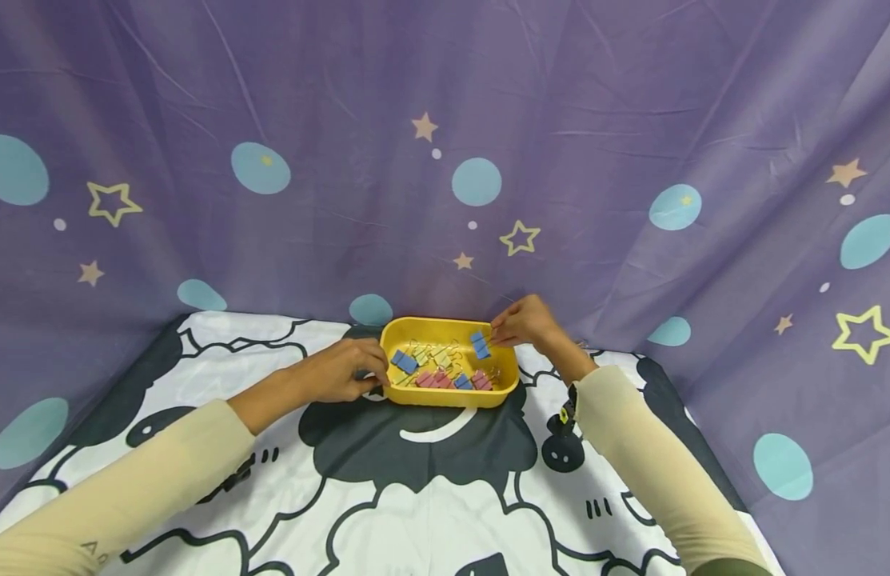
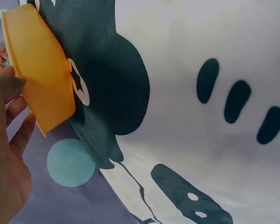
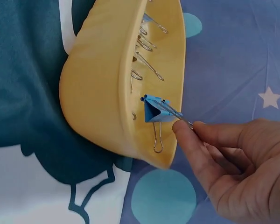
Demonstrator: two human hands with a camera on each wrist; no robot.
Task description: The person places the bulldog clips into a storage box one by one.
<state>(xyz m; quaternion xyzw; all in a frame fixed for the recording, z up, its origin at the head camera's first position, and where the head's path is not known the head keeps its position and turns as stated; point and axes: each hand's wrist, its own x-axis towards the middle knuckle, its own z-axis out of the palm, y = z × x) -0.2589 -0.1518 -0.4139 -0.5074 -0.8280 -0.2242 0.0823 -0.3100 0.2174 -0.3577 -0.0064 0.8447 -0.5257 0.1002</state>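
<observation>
A yellow plastic tray (image 1: 448, 398) stands on the cloth with several binder clips inside, among them pink clips (image 1: 434, 379), pale yellow clips (image 1: 441, 357) and another blue clip (image 1: 405, 362). At the tray's left end my left hand (image 1: 347, 370) holds the rim; in the left wrist view its thumb and fingers meet the tray wall (image 2: 42, 65). Over the right end, my right hand (image 1: 527, 322) pinches a blue binder clip (image 3: 155, 109) by one wire handle, between thumb and index finger. Its other handle hangs down over the tray's inside.
A white cloth with dark cartoon sheep shapes (image 1: 430, 448) covers the table. Behind it hangs a purple curtain (image 1: 344, 160) with stars and blue dots, close to the tray's back edge.
</observation>
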